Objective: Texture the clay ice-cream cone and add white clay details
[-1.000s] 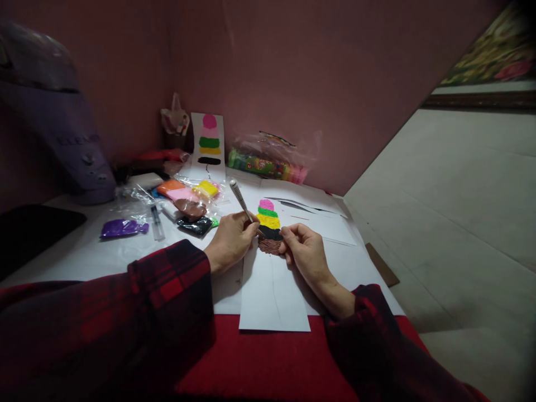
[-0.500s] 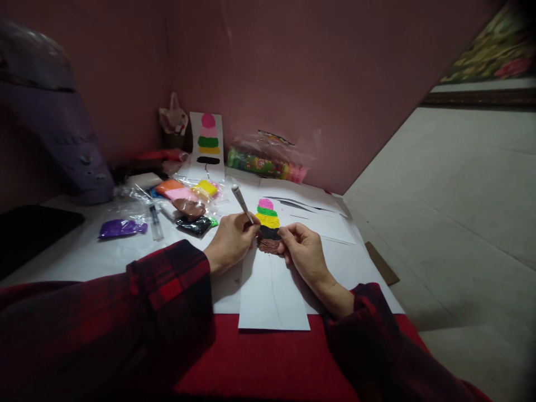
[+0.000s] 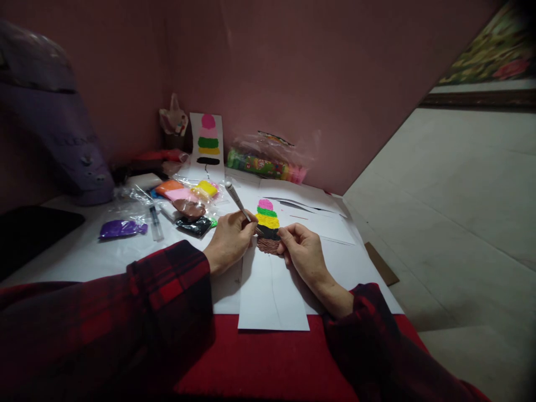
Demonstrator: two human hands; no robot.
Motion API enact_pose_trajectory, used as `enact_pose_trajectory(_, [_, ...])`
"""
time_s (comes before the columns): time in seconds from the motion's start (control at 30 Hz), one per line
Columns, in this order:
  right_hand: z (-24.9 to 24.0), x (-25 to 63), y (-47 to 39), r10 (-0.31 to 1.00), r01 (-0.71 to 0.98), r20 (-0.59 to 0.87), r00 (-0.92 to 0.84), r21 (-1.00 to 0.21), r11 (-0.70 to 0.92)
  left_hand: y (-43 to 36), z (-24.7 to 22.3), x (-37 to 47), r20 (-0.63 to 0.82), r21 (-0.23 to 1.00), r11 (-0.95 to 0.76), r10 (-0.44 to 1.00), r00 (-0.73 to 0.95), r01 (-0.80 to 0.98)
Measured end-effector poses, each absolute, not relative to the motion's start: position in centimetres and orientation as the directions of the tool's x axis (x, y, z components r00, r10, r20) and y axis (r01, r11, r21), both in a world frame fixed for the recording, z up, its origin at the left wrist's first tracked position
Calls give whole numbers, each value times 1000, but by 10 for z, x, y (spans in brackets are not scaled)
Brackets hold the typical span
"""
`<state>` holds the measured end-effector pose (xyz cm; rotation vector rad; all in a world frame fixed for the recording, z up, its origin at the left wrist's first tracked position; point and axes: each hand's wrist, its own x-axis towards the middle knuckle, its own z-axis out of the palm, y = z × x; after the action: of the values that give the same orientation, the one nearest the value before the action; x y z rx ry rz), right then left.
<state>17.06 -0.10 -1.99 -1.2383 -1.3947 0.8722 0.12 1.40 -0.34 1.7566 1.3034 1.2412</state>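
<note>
In my left hand (image 3: 233,237) is a slim whitish pen-like tool (image 3: 235,199), pinched and slanting, its lower end at the black band (image 3: 268,231) of a clay picture. The picture lies on a long white paper strip (image 3: 273,298). Above the black come yellow (image 3: 267,221), green and pink clay layers; below it is a ridged brown layer (image 3: 269,245). My right hand (image 3: 305,251) has thumb and forefinger closed at the right edge of the black band. Whether they grip clay or something else is hidden.
Plastic-wrapped clay packs (image 3: 190,209) lie to the left, with a purple pack (image 3: 123,228) and a clear tube (image 3: 156,223). A painted sample card (image 3: 208,146) leans at the back beside a bag of colourful sticks (image 3: 268,164). A tall purple bottle (image 3: 79,139) stands far left.
The pen-like tool has tilted further left at its top, and its lower end now shows over the black band. My right hand stays almost where it was.
</note>
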Motion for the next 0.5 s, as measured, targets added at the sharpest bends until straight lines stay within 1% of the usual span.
enact_pose_trajectory(0.23, [-20, 171, -1, 971, 247, 234, 51, -945, 214, 17, -8, 3, 310, 883, -331, 944, 117, 334])
enact_pose_trajectory(0.33, [-21, 171, -1, 970, 247, 239, 47, -944, 220, 17, -11, 2, 339, 874, -361, 932, 124, 325])
enact_pose_trajectory(0.5, [-21, 171, -2, 971, 237, 232, 53, -948, 214, 17, -12, 0, 372, 844, -392, 920, 127, 366])
